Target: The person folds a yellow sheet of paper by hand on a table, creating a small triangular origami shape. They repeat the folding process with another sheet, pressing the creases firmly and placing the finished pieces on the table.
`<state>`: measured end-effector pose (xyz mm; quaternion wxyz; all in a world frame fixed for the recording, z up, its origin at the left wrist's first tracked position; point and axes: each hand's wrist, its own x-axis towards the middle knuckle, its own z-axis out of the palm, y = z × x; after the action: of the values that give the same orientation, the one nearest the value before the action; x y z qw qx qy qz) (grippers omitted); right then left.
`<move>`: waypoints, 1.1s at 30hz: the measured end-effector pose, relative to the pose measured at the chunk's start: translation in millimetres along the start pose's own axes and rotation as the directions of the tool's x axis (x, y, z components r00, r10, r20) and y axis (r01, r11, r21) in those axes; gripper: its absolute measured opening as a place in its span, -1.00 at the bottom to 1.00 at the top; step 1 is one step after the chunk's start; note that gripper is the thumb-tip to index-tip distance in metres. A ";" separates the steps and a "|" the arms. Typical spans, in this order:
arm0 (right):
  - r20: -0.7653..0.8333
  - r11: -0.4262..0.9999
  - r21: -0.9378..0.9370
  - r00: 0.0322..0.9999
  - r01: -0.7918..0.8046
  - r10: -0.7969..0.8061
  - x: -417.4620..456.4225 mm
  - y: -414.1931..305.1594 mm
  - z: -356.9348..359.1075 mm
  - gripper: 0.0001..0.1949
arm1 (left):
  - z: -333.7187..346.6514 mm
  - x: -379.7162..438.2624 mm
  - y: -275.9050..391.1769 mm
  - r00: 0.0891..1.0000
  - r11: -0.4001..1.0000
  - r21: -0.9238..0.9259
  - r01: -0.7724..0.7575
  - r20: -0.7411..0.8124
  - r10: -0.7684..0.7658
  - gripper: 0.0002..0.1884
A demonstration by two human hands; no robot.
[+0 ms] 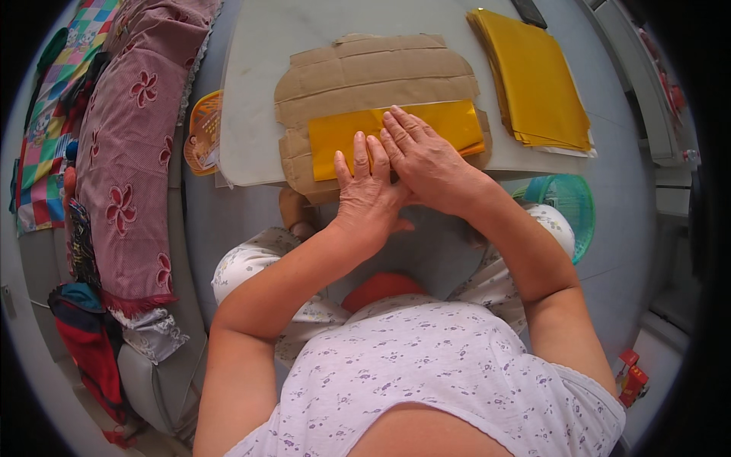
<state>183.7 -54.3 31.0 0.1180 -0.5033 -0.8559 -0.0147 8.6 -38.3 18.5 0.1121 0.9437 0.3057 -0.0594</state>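
A folded sheet of shiny gold paper [334,143] lies lengthwise across a flattened piece of brown cardboard [371,68] in front of me. My left hand [368,185] rests on the paper's near edge, its fingertips on the gold surface and its thumb out to the side. Pressed flat over the middle of the paper is my right hand [420,151], fingers together and pointing away from me. The two hands touch at the base of the right hand, and neither grips anything. Part of the paper is hidden under them.
A stack of gold paper sheets [534,85] sits at the right of the pale tabletop [251,114], near a dark flat object [529,12]. An orange plastic basket [203,134] stands beyond the left edge. Below the right edge is a green plastic basket [579,217]. A sofa with a pink cover [128,165] runs along the left.
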 end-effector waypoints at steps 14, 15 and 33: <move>-0.005 0.989 0.089 0.993 -0.118 0.119 -22.6 -11.9 -5.2 -0.09 | 16.6 -2.7 -6.5 0.997 0.999 -0.023 -0.037 -0.068 0.036 0.24; 0.003 0.989 0.076 0.991 -0.130 0.130 -27.4 -14.3 -4.0 -0.08 | 17.4 -3.8 -6.8 0.995 0.999 -0.011 -0.046 -0.085 0.045 0.25; 0.022 0.956 -0.030 0.956 -0.290 0.291 -98.1 -6.2 9.4 0.13 | 16.4 -8.2 -9.6 0.986 0.994 -0.036 -0.101 -0.136 0.095 0.30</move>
<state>222.2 -140.1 1.1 0.1010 -0.6253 -0.7738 -0.0016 -4.4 -39.4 2.4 0.1143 0.9568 0.2670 0.0165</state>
